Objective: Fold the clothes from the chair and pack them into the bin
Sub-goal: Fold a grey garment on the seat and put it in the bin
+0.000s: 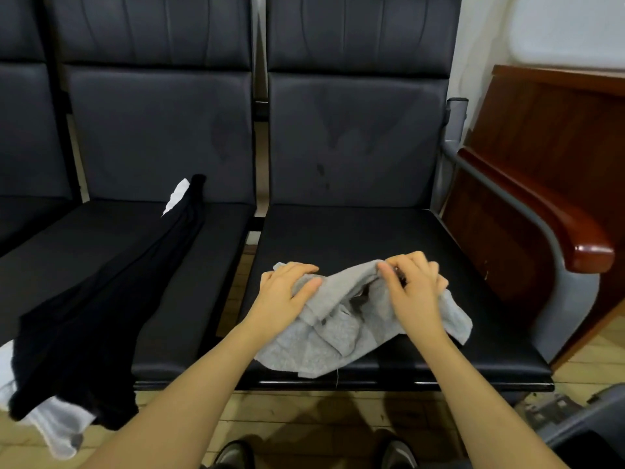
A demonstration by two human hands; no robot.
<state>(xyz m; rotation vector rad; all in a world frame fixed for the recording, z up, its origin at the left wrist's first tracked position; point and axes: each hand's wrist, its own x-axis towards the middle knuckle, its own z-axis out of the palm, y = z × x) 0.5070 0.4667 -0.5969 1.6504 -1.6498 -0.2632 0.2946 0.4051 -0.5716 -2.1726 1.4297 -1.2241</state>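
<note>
Two bare hands work a crumpled light-grey knit garment [341, 319] on the front half of a black padded chair seat [355, 231]. The left hand [287, 292] lies with fingers [306, 269] spread and curled over the cloth's upper left edge, thumb pressing a fold beneath it. The right hand [412, 289] has its fingertips [389, 265] drawn together, pinching a raised ridge of the fabric near the top middle, with the rest of the cloth bunched under the palm.

The garment's lower hem reaches the seat's front lip, a thread hanging just over it. Behind the hands the seat is bare up to the backrest, and there is open cushion on either side of the cloth.

On the neighbouring seat to the left, across a narrow gap, a long black garment [101, 292] runs diagonally from the backrest to the front edge and droops over it, with a white cloth [57, 428] under its lower end and a white corner showing at its top. To the right, a grey metal frame with a polished red-brown wooden armrest [571, 238] borders the seat. A dark grey plastic bin [585, 431] shows partly at the lower right on the floor, and dark shoes [233, 451] stand below the seat's front edge.
</note>
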